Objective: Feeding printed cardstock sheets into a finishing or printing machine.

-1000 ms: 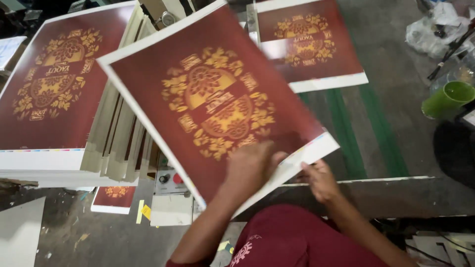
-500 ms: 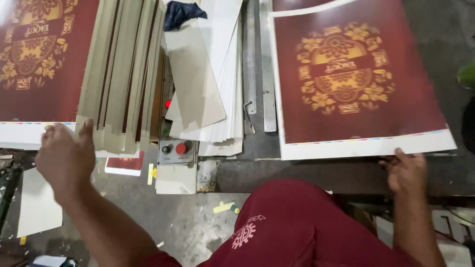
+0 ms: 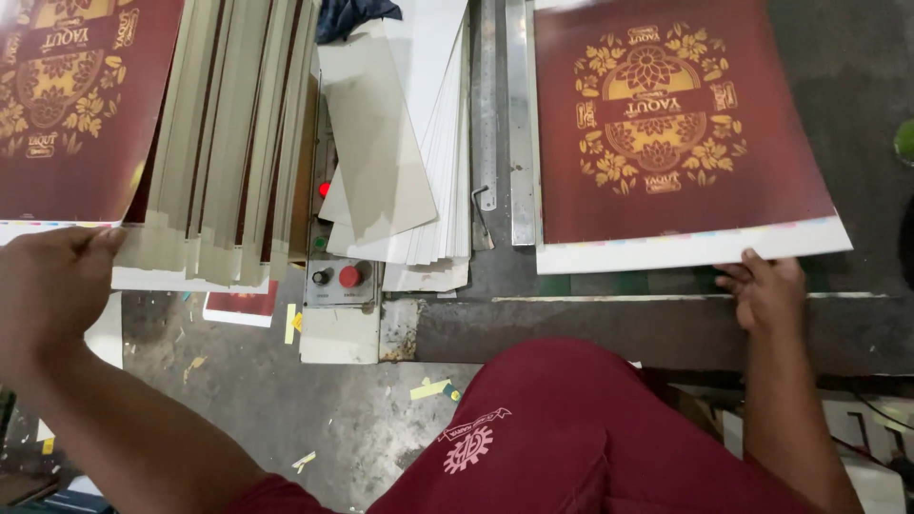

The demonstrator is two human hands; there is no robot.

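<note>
Reaching out at the far left, the left hand [image 3: 52, 286] lies with fingers loosely bent against the near white edge of the top dark-red printed sheet [image 3: 71, 105] on a tall stack of sheets [image 3: 224, 143]; whether it actually pinches that edge cannot be told. The stack's cut edges fan out pale and stepped toward the right. Just beside them sits a grey control panel [image 3: 335, 276] with a red button, a dark knob and small lit lamps, and below it the floor [image 3: 314, 419] is strewn with paper scraps. Next along, a pile of blank white boards [image 3: 428, 143] lies with a loose greyish card tilted on top, and a metal ruler [image 3: 486, 105] and a metal guide bar [image 3: 521, 124] run side by side. Further right, a single red sheet with a gold floral ornament [image 3: 666, 124] lies flat on the dark surface [image 3: 857, 95]. The right hand [image 3: 769, 290] rests open, its fingertips touching that sheet's white near margin at its right corner, not closed around it.
</note>
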